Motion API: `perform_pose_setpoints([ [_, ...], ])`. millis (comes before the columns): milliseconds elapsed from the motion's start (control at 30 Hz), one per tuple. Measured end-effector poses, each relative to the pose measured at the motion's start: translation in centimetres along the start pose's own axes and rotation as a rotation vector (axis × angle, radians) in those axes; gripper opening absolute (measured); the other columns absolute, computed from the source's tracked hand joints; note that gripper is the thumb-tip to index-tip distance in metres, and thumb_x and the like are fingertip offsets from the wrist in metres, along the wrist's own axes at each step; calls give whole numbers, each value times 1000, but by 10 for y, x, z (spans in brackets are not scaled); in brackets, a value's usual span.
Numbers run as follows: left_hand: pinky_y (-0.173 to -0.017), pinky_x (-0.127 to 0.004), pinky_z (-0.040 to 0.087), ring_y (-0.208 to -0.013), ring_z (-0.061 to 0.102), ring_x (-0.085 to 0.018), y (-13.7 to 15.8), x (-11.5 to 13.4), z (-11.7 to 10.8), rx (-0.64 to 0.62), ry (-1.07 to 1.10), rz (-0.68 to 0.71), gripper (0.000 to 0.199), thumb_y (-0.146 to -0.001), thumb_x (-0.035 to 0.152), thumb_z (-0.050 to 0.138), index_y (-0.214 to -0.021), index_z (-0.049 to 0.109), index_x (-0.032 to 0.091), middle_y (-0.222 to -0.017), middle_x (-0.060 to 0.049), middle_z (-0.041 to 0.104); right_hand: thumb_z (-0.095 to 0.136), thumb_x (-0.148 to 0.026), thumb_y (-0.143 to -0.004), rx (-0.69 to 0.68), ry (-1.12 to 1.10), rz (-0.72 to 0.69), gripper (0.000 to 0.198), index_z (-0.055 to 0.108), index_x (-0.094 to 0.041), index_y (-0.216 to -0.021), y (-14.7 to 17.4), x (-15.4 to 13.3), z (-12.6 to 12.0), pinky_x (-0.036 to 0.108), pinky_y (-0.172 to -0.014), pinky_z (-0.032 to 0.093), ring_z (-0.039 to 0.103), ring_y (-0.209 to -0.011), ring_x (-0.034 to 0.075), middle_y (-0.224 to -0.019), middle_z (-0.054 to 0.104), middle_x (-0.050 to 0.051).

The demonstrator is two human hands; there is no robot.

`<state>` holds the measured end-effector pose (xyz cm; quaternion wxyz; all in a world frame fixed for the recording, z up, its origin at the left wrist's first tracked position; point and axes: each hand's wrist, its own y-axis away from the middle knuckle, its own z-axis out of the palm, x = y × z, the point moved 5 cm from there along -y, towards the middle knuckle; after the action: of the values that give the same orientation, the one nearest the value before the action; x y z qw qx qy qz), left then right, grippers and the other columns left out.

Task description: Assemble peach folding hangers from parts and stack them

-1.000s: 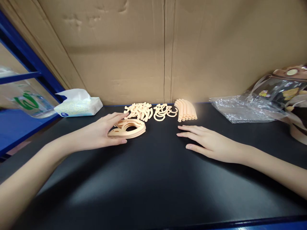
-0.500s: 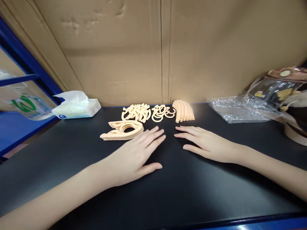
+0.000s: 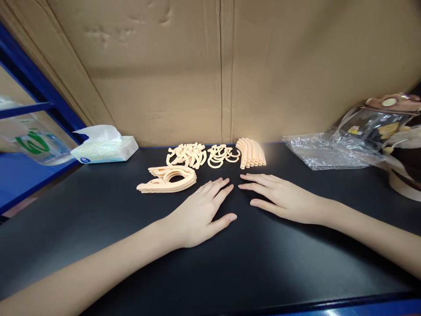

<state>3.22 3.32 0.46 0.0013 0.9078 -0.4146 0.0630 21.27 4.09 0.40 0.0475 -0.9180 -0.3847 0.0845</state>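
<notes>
My left hand (image 3: 202, 214) lies palm down on the black tabletop (image 3: 210, 281), fingers stretched and thumb apart, holding nothing. Just beyond it to the left is a stack of flat peach plastic pieces (image 3: 154, 187) with a round opening. My right hand (image 3: 278, 197) also rests flat with its fingers spread and empty. Past the fingertips, a bundle of curved peach plastic arms (image 3: 251, 152) is lined up side by side. Left of that bundle lie several peach plastic hooks (image 3: 217, 157), and beside them a heap of small curved peach pieces (image 3: 187, 154).
A tissue pack (image 3: 105, 149) sits at the back left, near a blue metal frame (image 3: 62, 98) and a clear bottle (image 3: 42, 140). At the right are a crumpled clear plastic bag (image 3: 322, 151) and a brown-lidded clear bottle (image 3: 368, 125). Cardboard (image 3: 158, 79) walls the back.
My left hand has slid right, away from the stack of flat pieces and closer to my right hand. The right hand and the plastic pieces have stayed in place.
</notes>
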Motion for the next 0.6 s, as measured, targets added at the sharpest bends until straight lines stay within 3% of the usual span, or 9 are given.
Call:
perform_pose_setpoints([
  [400, -111, -43, 28, -138, 25, -27, 1, 2, -1, -7, -85, 8, 61, -96, 50, 31, -144, 30, 12, -150, -13, 26, 32, -48, -96, -41, 0, 26, 48, 44, -25, -137, -1, -1, -1, 41, -110, 32, 34, -133, 21, -149, 32, 3],
  [533, -102, -49, 38, -126, 44, -35, 26, 28, -2, 16, -259, -154, 49, -94, 34, 40, -134, 47, 8, -138, -18, 46, 30, -46, -97, -54, 42, 62, 49, 42, -23, -138, 3, -8, -3, 44, -110, 32, 33, -135, 23, -149, 32, 5],
  [600, -98, -51, 42, -121, 49, -37, 53, 58, -3, 7, -193, -90, 48, -92, 36, 42, -130, 52, 10, -131, -18, 53, 32, -47, -96, -86, 52, 72, 50, 42, -24, -139, 10, -17, -8, 47, -109, 33, 36, -133, 25, -148, 34, 6],
])
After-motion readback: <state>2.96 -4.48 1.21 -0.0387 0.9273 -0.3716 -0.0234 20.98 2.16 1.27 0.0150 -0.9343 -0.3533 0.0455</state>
